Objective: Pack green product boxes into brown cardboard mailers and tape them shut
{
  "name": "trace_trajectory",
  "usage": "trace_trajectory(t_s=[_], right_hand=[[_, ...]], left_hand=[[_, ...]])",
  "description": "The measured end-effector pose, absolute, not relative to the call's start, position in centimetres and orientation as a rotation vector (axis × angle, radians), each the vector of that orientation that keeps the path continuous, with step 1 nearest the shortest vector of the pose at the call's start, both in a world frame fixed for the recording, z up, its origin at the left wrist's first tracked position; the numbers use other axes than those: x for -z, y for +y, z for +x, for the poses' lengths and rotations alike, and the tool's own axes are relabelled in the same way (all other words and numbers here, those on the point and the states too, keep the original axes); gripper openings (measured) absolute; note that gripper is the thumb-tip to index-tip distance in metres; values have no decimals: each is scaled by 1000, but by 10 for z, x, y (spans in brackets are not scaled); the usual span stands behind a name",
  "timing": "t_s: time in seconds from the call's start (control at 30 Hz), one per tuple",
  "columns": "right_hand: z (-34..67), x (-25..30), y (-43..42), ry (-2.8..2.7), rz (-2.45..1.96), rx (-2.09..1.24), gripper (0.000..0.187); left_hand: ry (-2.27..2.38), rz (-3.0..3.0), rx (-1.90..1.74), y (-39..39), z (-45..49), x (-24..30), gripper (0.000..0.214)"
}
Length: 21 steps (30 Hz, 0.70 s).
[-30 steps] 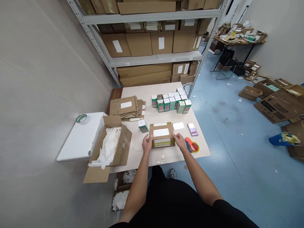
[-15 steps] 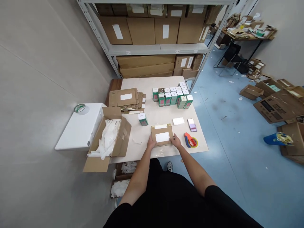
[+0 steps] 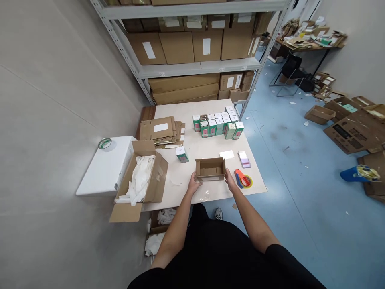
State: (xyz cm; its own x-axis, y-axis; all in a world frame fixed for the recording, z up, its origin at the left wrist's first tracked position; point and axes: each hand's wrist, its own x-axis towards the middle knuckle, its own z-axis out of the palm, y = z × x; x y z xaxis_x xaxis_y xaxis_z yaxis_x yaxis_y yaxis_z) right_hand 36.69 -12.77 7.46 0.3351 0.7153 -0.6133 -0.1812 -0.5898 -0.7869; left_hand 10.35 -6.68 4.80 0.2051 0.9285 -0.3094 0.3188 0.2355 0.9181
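Note:
A small brown cardboard box (image 3: 210, 168) stands on the pale table (image 3: 192, 192) with its open side up and nothing showing inside. My left hand (image 3: 195, 186) grips its left near corner. My right hand (image 3: 230, 181) holds its right end. A single green and white carton (image 3: 182, 154) stands just left of the box. A white label sheet (image 3: 226, 154) and a stack of purple slips (image 3: 244, 159) lie to the right, beside an orange tape dispenser (image 3: 243, 180).
Rows of green and white cartons (image 3: 218, 125) stand at the table's far side, flattened cardboard boxes (image 3: 161, 131) at far left. An open box of white packing paper (image 3: 141, 181) overhangs the left edge by a white surface with a tape roll (image 3: 104, 143). Shelving (image 3: 195, 68) stands behind.
The small box was lying with its labelled face up between my hands; it now stands turned over with its open side up. Both hands stayed on its ends.

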Motion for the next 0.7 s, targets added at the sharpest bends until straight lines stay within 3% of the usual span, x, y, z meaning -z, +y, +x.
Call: trace_trajectory(t_s=[0.17,0.33,0.47,0.57,0.63,0.7], right_hand=[[370,-63,-135,-618,-1933,-1156,71],[368,-78,-127,-769,-1968,-542,59],[357,-95,-115,-1212,-1831,-644,40],[353,-94,-114,-1376,-1956,-734,36],[354,-86,-119,-1436,-2065,-748,41],[353,-75,-126,-1490,-2128,-812,59]], left_hand=[[1435,1501,-670,-68,105,-70,98],[1273,1962,-802,-54,132,-109,55],[988,2163,-524,-42,161,-116,47],[1097,2233,-311,-36,161,-111,49],[1175,2259,-158,-33,150,-108,48],[1246,2285,-46,-32,134,-106,55]])
